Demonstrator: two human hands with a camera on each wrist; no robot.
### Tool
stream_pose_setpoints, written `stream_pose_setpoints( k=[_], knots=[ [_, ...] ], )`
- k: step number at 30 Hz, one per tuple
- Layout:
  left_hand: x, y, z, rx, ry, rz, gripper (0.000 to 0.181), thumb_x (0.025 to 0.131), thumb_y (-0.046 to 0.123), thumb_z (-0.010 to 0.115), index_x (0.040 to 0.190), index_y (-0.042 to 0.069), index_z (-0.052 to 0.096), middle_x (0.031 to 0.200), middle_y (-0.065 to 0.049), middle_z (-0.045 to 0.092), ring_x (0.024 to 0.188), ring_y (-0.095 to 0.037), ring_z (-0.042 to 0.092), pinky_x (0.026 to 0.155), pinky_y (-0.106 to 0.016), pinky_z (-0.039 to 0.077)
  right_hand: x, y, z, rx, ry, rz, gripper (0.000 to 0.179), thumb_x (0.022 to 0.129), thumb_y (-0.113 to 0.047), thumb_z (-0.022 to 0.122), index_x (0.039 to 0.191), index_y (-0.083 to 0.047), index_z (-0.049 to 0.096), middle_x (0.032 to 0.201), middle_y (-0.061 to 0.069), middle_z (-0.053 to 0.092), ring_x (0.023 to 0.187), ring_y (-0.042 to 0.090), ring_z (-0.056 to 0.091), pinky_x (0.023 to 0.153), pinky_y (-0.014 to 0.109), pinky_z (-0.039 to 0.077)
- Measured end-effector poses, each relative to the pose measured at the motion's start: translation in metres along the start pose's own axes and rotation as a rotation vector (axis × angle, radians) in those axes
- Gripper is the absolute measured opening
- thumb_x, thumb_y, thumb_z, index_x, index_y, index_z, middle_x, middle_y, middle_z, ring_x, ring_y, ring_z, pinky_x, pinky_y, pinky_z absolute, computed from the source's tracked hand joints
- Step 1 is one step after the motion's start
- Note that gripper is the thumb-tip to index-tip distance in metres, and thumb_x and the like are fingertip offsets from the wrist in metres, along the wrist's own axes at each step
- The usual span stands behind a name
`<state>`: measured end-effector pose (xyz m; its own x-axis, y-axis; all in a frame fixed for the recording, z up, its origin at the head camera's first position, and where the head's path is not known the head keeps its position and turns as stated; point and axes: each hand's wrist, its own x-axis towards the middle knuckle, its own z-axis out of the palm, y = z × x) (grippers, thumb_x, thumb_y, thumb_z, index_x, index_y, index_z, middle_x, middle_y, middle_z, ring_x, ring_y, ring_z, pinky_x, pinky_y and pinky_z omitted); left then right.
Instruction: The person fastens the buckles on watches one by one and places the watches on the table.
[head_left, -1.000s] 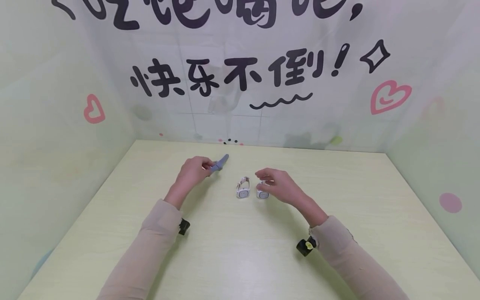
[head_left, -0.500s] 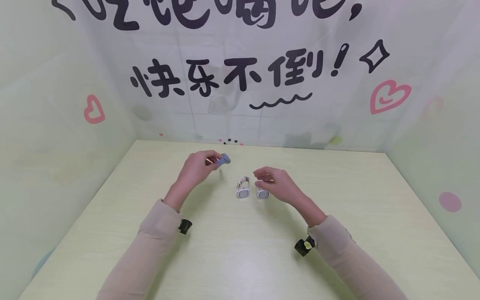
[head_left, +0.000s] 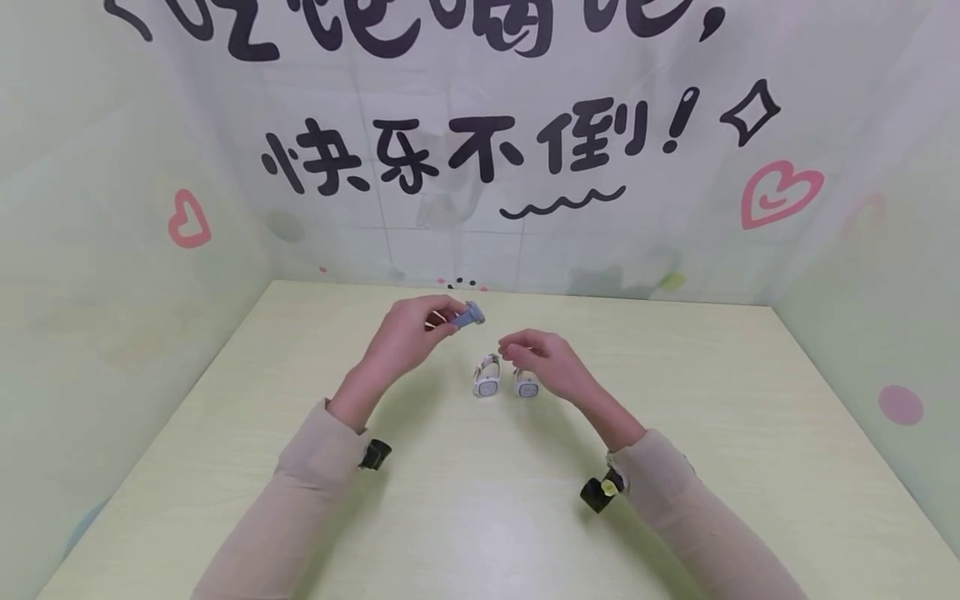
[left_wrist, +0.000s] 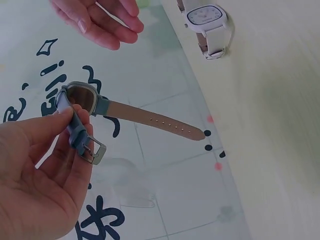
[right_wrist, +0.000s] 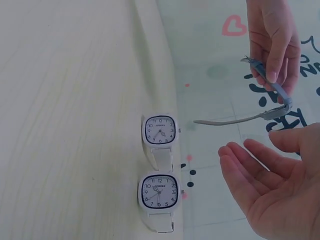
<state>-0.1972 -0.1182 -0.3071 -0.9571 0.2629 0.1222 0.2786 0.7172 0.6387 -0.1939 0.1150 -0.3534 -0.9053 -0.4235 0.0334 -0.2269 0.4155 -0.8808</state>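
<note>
My left hand pinches a blue wristwatch by one strap, between thumb and fingers, above the table. In the left wrist view that watch has its buckle strap in my fingers, and the other strap, brown inside with a row of holes, hangs free. My right hand holds nothing; in the right wrist view its fingers are loosely bent, close to the blue watch but apart from it. Two white wristwatches stand side by side on the table, buckled into loops, dials toward me.
The pale wooden table reaches back to a printed cloth with black characters and pink hearts. Similar cloth hangs along the left and right sides. A small black camera sits on each wrist.
My left hand has lifted the blue watch and carried it right, toward the middle. The right hand has shifted slightly left and up, uncovering more of the right white watch.
</note>
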Motion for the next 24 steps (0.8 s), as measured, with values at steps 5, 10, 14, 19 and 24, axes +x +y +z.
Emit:
stream_pose_setpoints(
  k=[5, 10, 14, 19, 24],
  knots=[
    [-0.003, 0.009, -0.001, 0.015, 0.002, 0.034, 0.027, 0.096, 0.010, 0.065, 0.122, 0.012, 0.069, 0.116, -0.010, 0.073, 0.100, -0.025, 0.070, 0.084, -0.037, 0.060, 0.002, -0.005, -0.001, 0.092, -0.004, 0.047, 0.037, 0.106, -0.018, 0.047, 0.130, 0.008, 0.057, 0.128, 0.028, 0.063, 0.120, 0.042, 0.062, 0.103, 0.043, 0.053],
    [-0.006, 0.015, 0.000, 0.010, -0.003, 0.075, 0.026, 0.095, 0.010, 0.066, 0.121, 0.012, 0.070, 0.114, -0.009, 0.073, 0.097, -0.024, 0.071, 0.084, -0.036, 0.060, 0.006, -0.007, -0.001, 0.176, 0.002, 0.100, 0.043, 0.108, -0.025, 0.043, 0.131, 0.008, 0.056, 0.129, 0.026, 0.063, 0.122, 0.037, 0.063, 0.103, 0.042, 0.052],
    [-0.009, 0.018, 0.003, 0.008, -0.019, 0.147, 0.025, 0.094, 0.008, 0.067, 0.119, 0.010, 0.071, 0.112, -0.008, 0.073, 0.097, -0.022, 0.071, 0.086, -0.035, 0.061, 0.010, -0.007, -0.002, 0.224, 0.004, 0.163, 0.054, 0.109, -0.039, 0.036, 0.131, 0.006, 0.058, 0.129, 0.024, 0.065, 0.122, 0.035, 0.064, 0.101, 0.040, 0.054],
    [-0.012, 0.022, 0.009, 0.048, -0.046, 0.246, 0.024, 0.093, 0.007, 0.068, 0.116, 0.011, 0.072, 0.106, -0.004, 0.073, 0.094, -0.018, 0.070, 0.086, -0.032, 0.060, 0.013, -0.009, -0.005, 0.342, -0.030, 0.242, 0.063, 0.108, -0.047, 0.032, 0.133, 0.005, 0.055, 0.133, 0.023, 0.063, 0.121, 0.032, 0.065, 0.100, 0.035, 0.054],
    [-0.015, 0.024, 0.015, 0.151, -0.066, 0.346, 0.021, 0.092, 0.009, 0.070, 0.112, 0.015, 0.073, 0.099, 0.000, 0.072, 0.088, -0.014, 0.067, 0.081, -0.030, 0.057, 0.013, -0.011, -0.008, 0.457, -0.041, 0.286, 0.055, 0.107, -0.041, 0.041, 0.136, 0.003, 0.054, 0.136, 0.021, 0.060, 0.112, 0.021, 0.069, 0.099, 0.032, 0.055]
  ],
)
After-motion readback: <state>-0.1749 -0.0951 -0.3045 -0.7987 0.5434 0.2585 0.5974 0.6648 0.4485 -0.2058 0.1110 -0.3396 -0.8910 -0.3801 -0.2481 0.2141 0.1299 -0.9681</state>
